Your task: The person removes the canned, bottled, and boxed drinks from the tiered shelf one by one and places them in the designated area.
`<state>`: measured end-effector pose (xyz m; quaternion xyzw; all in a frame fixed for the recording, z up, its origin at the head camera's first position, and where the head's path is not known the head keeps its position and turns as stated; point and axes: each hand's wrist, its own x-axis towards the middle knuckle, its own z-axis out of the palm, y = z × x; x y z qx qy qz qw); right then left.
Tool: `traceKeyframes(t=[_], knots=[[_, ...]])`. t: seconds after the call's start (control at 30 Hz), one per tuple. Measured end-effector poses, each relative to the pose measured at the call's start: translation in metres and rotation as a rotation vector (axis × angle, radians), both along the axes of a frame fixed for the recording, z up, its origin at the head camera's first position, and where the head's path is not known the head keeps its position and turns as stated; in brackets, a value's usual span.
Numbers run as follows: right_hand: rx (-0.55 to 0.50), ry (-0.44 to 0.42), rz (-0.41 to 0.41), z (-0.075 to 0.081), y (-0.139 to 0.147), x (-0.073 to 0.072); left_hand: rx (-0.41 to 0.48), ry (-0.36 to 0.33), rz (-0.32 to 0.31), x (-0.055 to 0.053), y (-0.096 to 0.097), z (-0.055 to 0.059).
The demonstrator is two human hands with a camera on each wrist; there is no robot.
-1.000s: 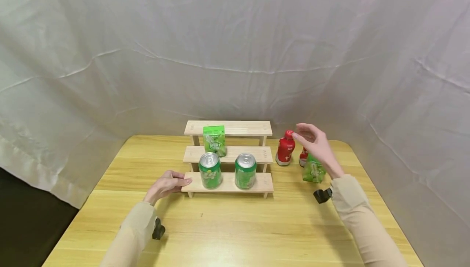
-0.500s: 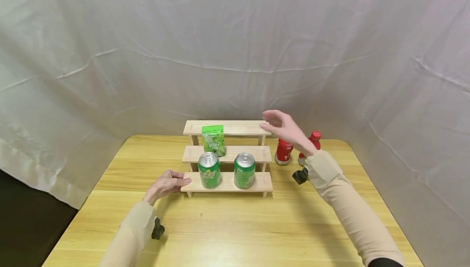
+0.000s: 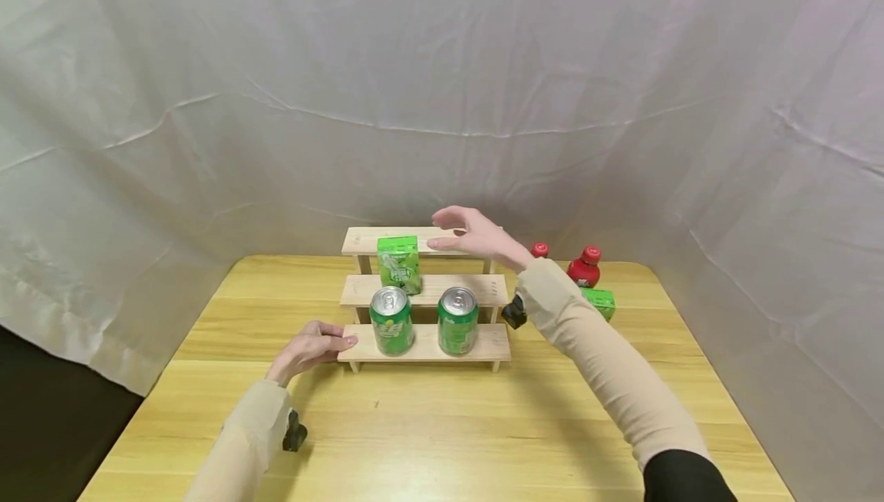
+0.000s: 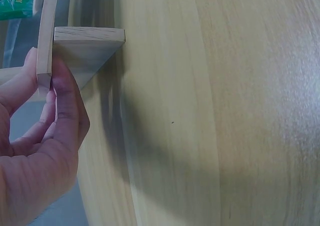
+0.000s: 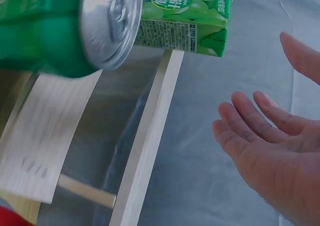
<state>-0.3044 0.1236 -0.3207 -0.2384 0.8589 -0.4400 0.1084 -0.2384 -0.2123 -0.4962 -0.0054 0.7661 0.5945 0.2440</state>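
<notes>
A three-step wooden rack (image 3: 493,342) stands on the table, and my left hand (image 3: 307,351) pinches the left end of its lowest step. In the left wrist view the thumb (image 4: 25,80) lies on one face of that board and the fingers on the other. My right hand (image 3: 476,236) hovers over the top step with fingers spread and nothing between them. Just left of its fingertips is a green juice box (image 3: 399,265) upright on the middle step. Two green soda cans, a left one (image 3: 391,325) and a right one (image 3: 457,324), stand on the lowest step.
Right of the rack stand two red bottles, one (image 3: 585,269) in plain sight and one (image 3: 539,249) mostly behind the right forearm. Another green juice box (image 3: 601,302) sits in front of them, partly covered by the sleeve. A grey curtain (image 3: 442,103) hangs behind the table (image 3: 428,440).
My right hand has moved left from beside the red bottles, across the rack, to near the juice box on it. The left hand keeps its hold on the lowest step.
</notes>
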Motion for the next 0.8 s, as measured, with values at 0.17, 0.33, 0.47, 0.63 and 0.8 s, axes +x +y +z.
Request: traceKeyframes(t=[0.17, 0.33, 0.47, 0.63, 0.8], knots=[[0.017, -0.002, 0.03, -0.007, -0.023, -0.007, 0.007, -0.004, 0.001, 0.0, -0.001, -0.002], [0.022, -0.043, 0.029, -0.016, -0.042, -0.012, 0.011, -0.007, 0.002, 0.0, -0.002, -0.001], [0.031, -0.069, 0.018, -0.024, -0.05, -0.015, -0.003, -0.008, 0.016, 0.0, -0.001, -0.001], [0.039, -0.063, 0.012, -0.03, -0.056, -0.015, -0.015, -0.013, 0.019, 0.0, 0.0, -0.001], [0.048, 0.006, 0.003, -0.034, -0.059, -0.015, -0.011, -0.013, 0.012, -0.001, 0.001, -0.003]])
